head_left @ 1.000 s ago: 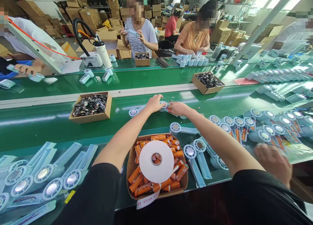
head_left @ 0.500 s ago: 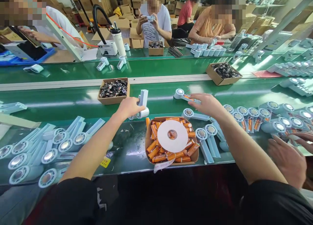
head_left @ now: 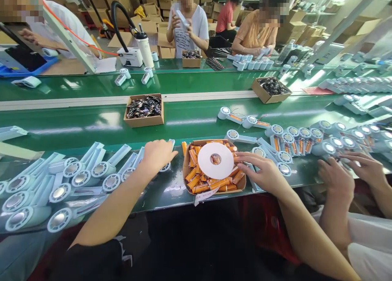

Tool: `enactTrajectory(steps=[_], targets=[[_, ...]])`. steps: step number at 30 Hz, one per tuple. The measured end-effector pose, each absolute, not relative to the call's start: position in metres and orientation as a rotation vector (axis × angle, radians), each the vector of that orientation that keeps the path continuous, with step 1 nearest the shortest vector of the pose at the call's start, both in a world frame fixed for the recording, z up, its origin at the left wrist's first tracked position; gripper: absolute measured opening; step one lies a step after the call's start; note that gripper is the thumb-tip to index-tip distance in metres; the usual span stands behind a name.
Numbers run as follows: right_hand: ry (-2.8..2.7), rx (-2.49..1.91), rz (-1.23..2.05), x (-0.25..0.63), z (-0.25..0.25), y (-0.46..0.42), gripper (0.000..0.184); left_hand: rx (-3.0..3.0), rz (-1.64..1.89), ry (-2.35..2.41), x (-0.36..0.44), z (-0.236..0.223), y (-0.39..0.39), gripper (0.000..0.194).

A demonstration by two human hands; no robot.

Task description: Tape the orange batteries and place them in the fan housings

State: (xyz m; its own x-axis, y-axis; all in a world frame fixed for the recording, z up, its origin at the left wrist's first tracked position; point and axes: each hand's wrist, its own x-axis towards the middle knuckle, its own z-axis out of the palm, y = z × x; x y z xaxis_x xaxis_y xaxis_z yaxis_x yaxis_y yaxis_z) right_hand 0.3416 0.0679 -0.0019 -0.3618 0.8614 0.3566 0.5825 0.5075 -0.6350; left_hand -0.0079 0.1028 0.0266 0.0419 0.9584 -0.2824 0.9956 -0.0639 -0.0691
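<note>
My left hand (head_left: 157,154) lies curled over a light-blue fan housing (head_left: 167,167) at the right end of a row of like housings (head_left: 76,177) on the near green belt. My right hand (head_left: 265,173) has its fingers stretched out and holds nothing. Its fingertips reach the right rim of a cardboard box (head_left: 184,167) full of orange batteries (head_left: 199,185). A white tape roll (head_left: 215,160) lies on top of the batteries. More fan housings (head_left: 260,152) lie just beyond my right hand.
A co-worker's two hands (head_left: 337,179) work at the right over fan housings fitted with orange batteries (head_left: 290,138). Two boxes of small dark parts (head_left: 143,109) (head_left: 271,89) stand further out on the belt. People sit across the line by a white machine (head_left: 130,56).
My left hand brought a fan housing from mid-belt down to the row at the near left. My right hand drew back from the housings on the belt to the battery box.
</note>
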Motion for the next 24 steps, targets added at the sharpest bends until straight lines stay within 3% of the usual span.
enactTrajectory(steps=[3, 5, 8, 11, 14, 17, 21, 24], targets=[[-1.984, -1.187, 0.528, 0.334, 0.000, 0.061, 0.017, 2.644, 0.067, 1.416, 0.023, 0.027, 0.095, 0.053], [-1.913, -1.191, 0.502, 0.329, 0.004, 0.062, 0.016, 2.783, 0.148, 1.004, 0.041, 0.023, 0.094, 0.060], [-1.719, -1.240, 0.508, 0.327, 0.012, 0.062, 0.017, 2.853, 0.227, 0.878, 0.048, 0.015, 0.088, 0.053], [-1.512, -1.264, 0.775, 0.323, 0.016, 0.048, 0.028, 2.887, 0.659, 0.944, 0.030, 0.013, 0.068, 0.050], [-1.610, -1.160, 1.300, 0.297, 0.011, 0.027, 0.044, 2.827, 1.090, 1.152, 0.004, 0.011, 0.038, 0.049], [-2.003, -0.949, 1.566, 0.257, 0.006, 0.011, 0.037, 2.722, 1.183, 1.396, -0.024, -0.001, 0.013, 0.041], [-2.716, -0.547, 1.416, 0.218, 0.012, 0.028, 0.031, 2.341, 1.283, 1.823, -0.070, -0.030, -0.018, 0.043], [-2.899, -0.763, 1.069, 0.191, 0.020, 0.078, 0.032, 2.119, 1.328, 2.012, -0.092, -0.050, -0.042, 0.044]])
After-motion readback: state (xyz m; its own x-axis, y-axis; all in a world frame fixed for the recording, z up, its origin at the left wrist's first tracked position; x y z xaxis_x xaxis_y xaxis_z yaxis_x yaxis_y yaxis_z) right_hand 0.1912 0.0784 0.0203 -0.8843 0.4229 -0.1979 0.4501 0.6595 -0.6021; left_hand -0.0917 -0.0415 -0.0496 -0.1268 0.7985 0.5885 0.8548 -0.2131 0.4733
